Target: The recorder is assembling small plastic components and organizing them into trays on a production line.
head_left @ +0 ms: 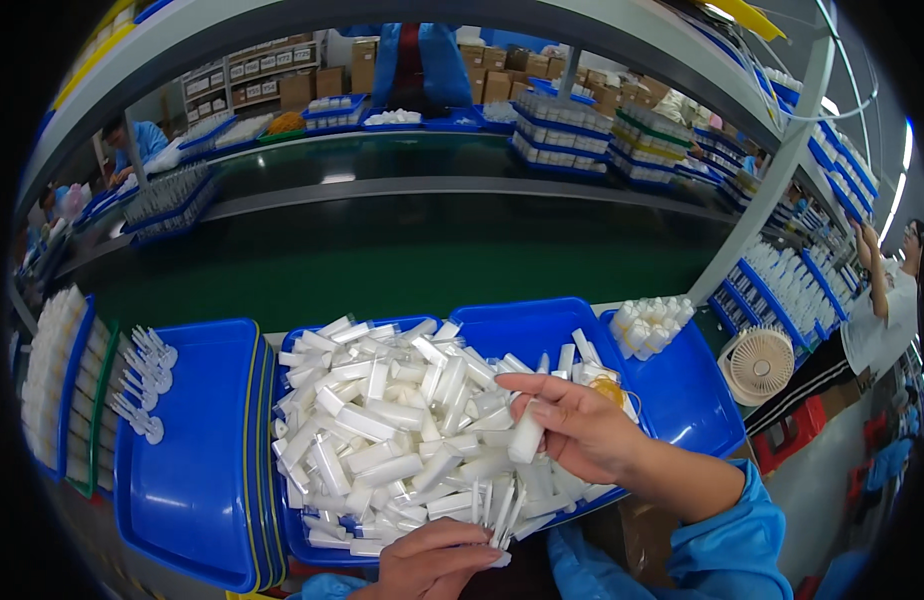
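Note:
My right hand [594, 432] grips a short white plastic tube [526, 440] between thumb and fingers, over a heap of similar tubes. Several thin white stems [499, 512] stick up from my left hand [432, 558], which is closed around their lower ends at the heap's near edge. The loose white tubes [392, 410], many with clear ends, fill a blue tray [300, 545] in front of me. To the left, several white stems with round bases [145, 375] stand on the edge of a stack of blue trays [187, 470].
At right, upright white bottles [652, 325] stand in a blue tray [687, 400], beside a small beige fan [757, 365]. A yellow rubber-band bundle [610, 388] lies near my right hand. Beyond the trays runs a green conveyor belt [432, 250]. A metal post [772, 190] rises at right.

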Action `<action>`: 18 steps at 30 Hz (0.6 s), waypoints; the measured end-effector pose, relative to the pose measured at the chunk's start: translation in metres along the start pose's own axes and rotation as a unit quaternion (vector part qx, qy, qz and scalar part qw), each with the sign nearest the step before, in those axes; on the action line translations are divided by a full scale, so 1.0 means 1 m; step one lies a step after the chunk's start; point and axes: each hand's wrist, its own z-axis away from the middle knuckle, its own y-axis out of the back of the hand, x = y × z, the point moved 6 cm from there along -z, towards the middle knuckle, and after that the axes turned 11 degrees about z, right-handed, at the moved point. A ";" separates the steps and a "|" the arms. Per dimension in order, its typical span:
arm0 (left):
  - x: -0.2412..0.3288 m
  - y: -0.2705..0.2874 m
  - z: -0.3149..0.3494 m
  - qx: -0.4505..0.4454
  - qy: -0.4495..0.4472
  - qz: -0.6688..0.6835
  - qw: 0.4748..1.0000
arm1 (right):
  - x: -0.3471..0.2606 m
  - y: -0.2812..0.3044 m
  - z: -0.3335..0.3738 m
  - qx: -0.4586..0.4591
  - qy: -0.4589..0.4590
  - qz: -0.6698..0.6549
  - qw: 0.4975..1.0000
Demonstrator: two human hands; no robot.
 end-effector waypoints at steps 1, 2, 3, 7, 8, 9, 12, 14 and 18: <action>-0.003 -0.002 -0.001 0.008 0.012 0.001 1.000 | 0.001 -0.001 0.002 -0.008 -0.002 -0.013 1.000; -0.005 -0.004 -0.001 0.009 0.019 0.001 1.000 | 0.003 -0.002 0.004 -0.017 -0.003 -0.025 1.000; -0.007 -0.005 -0.002 0.012 0.026 0.001 1.000 | 0.003 -0.002 0.006 -0.018 -0.009 -0.054 0.998; -0.012 -0.009 0.000 0.013 0.024 0.005 1.000 | 0.002 0.003 0.012 -0.001 0.002 -0.027 1.000; -0.012 -0.010 -0.001 0.012 0.023 0.008 1.000 | 0.002 0.003 0.014 0.000 0.007 -0.020 1.000; -0.012 -0.011 -0.002 0.009 0.024 0.011 1.000 | 0.002 0.004 0.015 0.003 0.012 -0.016 1.000; -0.014 -0.012 -0.004 0.005 0.032 0.021 0.999 | -0.001 0.005 0.019 -0.005 0.024 0.020 0.999; -0.016 -0.013 -0.004 -0.001 0.039 0.023 0.999 | -0.002 0.010 0.022 -0.013 0.036 0.059 0.998; -0.024 -0.015 -0.001 -0.011 0.060 0.036 0.997 | -0.032 0.006 0.036 0.019 0.126 0.511 0.850</action>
